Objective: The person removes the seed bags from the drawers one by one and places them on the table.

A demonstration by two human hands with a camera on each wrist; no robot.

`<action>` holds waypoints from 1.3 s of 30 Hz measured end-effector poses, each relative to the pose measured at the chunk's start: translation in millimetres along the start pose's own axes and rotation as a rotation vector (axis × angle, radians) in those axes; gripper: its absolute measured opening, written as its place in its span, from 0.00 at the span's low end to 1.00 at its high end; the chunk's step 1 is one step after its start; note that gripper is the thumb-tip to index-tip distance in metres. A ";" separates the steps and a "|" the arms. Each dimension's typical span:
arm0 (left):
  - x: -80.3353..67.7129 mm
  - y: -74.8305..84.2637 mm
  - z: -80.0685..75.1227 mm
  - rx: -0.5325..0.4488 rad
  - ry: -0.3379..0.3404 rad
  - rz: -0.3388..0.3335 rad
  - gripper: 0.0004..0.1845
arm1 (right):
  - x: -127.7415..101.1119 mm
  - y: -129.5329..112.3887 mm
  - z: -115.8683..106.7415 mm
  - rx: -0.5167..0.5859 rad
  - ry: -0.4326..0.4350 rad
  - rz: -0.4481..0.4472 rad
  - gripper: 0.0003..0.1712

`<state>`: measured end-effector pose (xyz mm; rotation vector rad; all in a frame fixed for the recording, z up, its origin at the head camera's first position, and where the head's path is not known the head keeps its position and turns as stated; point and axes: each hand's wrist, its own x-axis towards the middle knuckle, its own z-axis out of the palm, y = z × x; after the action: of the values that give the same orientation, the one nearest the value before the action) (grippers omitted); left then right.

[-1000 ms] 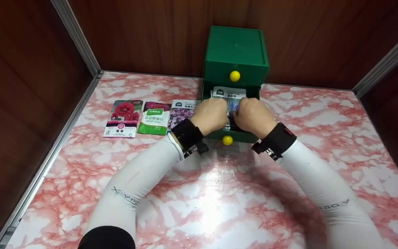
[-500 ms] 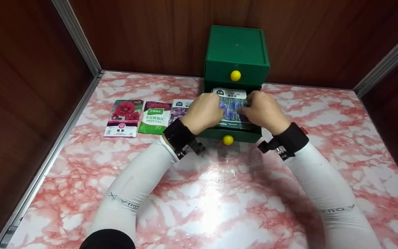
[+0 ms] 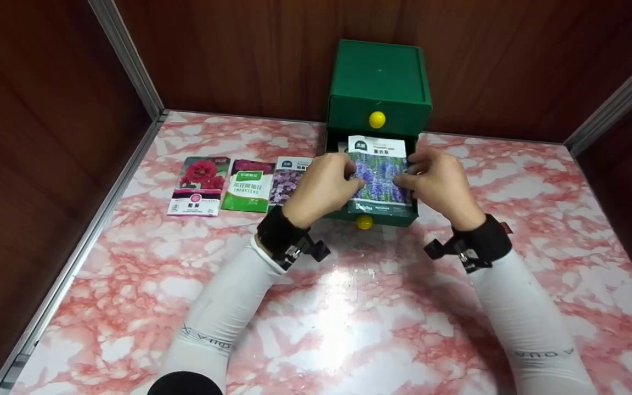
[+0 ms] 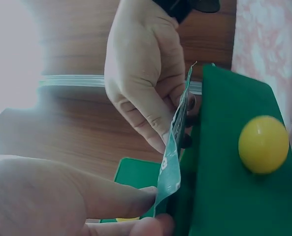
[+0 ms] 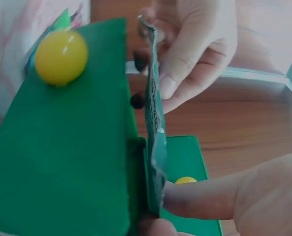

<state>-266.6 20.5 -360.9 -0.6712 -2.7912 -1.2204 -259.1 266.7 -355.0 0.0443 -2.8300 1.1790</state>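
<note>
Three packets (image 3: 248, 185) lie at left; left hand (image 3: 322, 185) and right hand (image 3: 443, 184) fingers pinch the lavender packet (image 3: 379, 189), not yet released.

You wear two white stretch-fabric sleeves (image 3: 524, 307) with thin dark lettering, black fabric (image 3: 184, 384) at the left one's upper end, and wide black wrist straps (image 3: 280, 233) bearing small black-and-silver devices (image 3: 467, 258), plus a little red tag (image 3: 506, 227) on the right strap.

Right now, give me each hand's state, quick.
Left hand: holding, pinching the left edge of the lavender-picture packet.
Right hand: holding, pinching that same packet's right edge.
</note>
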 end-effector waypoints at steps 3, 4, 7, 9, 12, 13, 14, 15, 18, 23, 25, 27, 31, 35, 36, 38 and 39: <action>-4.2 2.5 4.1 -0.012 0.016 0.017 0.14 | -7.0 5.3 -3.3 0.099 0.009 0.024 0.34; -5.3 3.2 6.1 -0.015 0.022 0.021 0.13 | -9.3 7.8 -4.3 0.135 0.013 0.030 0.35; -7.8 6.1 13.0 -0.023 0.041 0.026 0.09 | -15.8 15.4 -7.4 0.230 0.021 0.040 0.38; -9.5 8.6 17.7 -0.030 0.048 0.024 0.07 | -19.5 20.3 -9.5 0.277 0.021 0.046 0.37; -10.8 14.3 24.8 -0.024 0.056 0.025 0.09 | -23.9 28.3 -13.9 0.316 0.014 0.050 0.36; -11.3 16.3 27.0 -0.021 0.055 0.026 0.10 | -25.2 30.9 -15.6 0.329 0.012 0.055 0.35; -11.5 18.3 29.1 -0.019 0.053 0.028 0.11 | -26.3 33.5 -17.4 0.340 0.012 0.059 0.34; -11.3 20.1 31.2 -0.016 0.053 0.032 0.12 | -27.4 36.0 -19.2 0.350 0.012 0.067 0.34; -10.4 24.5 37.0 -0.015 0.050 0.040 0.15 | -29.1 41.8 -24.0 0.376 0.017 0.088 0.33; -5.9 31.9 45.3 -0.014 0.058 0.048 0.19 | -27.3 49.2 -31.6 0.403 0.027 0.122 0.35; -3.0 35.8 49.1 -0.016 0.060 0.056 0.20 | -26.4 52.0 -35.8 0.411 0.040 0.128 0.35; -0.7 39.8 53.0 -0.027 0.058 0.062 0.21 | -26.0 54.3 -40.7 0.448 0.061 0.137 0.33; 0.2 48.0 61.6 -0.071 0.056 0.060 0.24 | -25.7 59.4 -51.7 0.504 0.099 0.137 0.29; -1.6 57.2 72.8 -0.149 0.065 0.066 0.29 | -25.7 66.1 -63.6 0.542 0.131 0.136 0.27; -2.1 59.9 76.3 -0.172 0.059 0.065 0.31 | -25.7 68.0 -66.7 0.554 0.142 0.136 0.26; -3.2 65.6 83.2 -0.213 0.045 0.073 0.35 | -25.4 72.0 -73.1 0.582 0.158 0.135 0.25; -3.8 68.3 86.9 -0.231 0.028 0.072 0.36 | -25.2 74.1 -76.3 0.604 0.165 0.132 0.25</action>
<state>-223.3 121.4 -374.4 -0.7523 -2.6026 -1.5396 -233.6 373.0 -355.9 -0.1981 -2.2696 1.9194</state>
